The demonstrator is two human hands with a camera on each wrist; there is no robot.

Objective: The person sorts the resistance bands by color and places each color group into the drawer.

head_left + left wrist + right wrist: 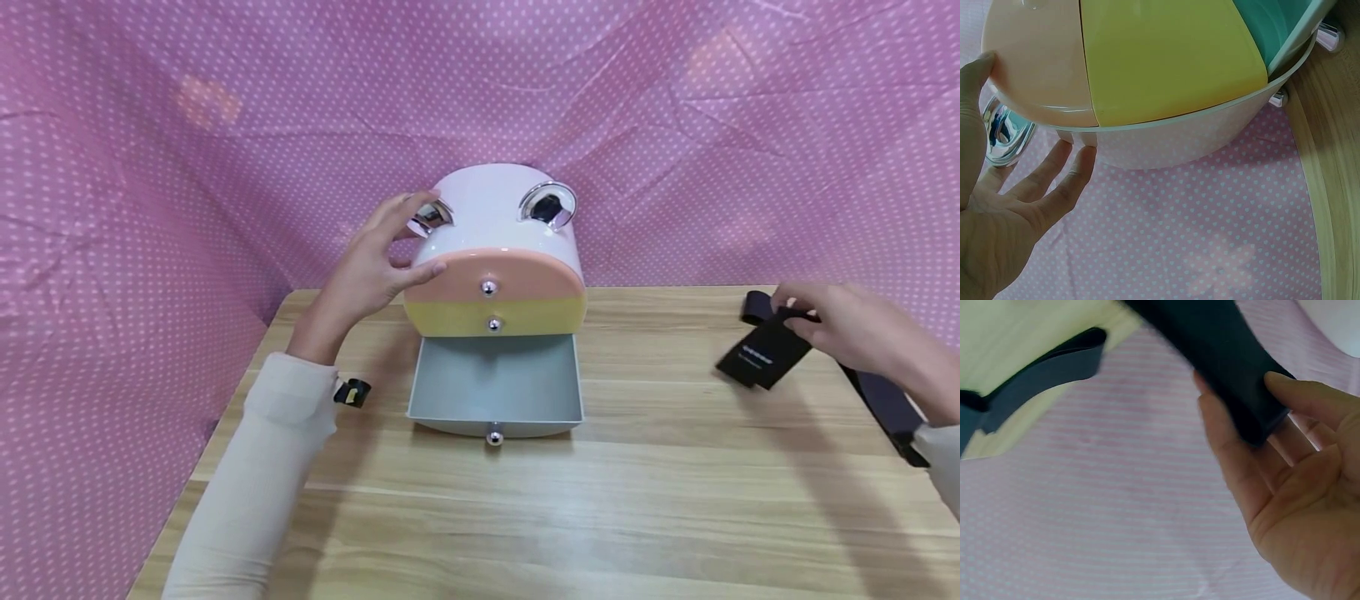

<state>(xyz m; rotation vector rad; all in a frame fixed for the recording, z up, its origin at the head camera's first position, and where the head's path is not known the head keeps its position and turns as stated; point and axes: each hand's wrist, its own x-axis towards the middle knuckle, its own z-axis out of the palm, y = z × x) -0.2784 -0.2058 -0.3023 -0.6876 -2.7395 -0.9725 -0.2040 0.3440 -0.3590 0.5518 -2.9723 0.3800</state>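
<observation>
A small drawer box (491,225), white on top with two shiny silver eyes, has peach and yellow drawers that are closed. Its bottom grey-green drawer (487,392) is pulled out, and I see nothing inside. My left hand (367,258) grips the box's left side, its thumb on the peach front edge and its fingers by the silver eye (1007,131). At the right, above the table, my right hand (855,325) pinches a flat black folded piece (765,350) with white lettering. In the right wrist view this piece (1222,356) looks like a folded band.
A dark strap (888,408) lies along the table's right edge, under the right forearm. A black roll (756,307) sits beside the right hand. Near the left wrist is a small black looped object (352,392). Pink dotted cloth (637,100) hangs behind the wooden table (652,517).
</observation>
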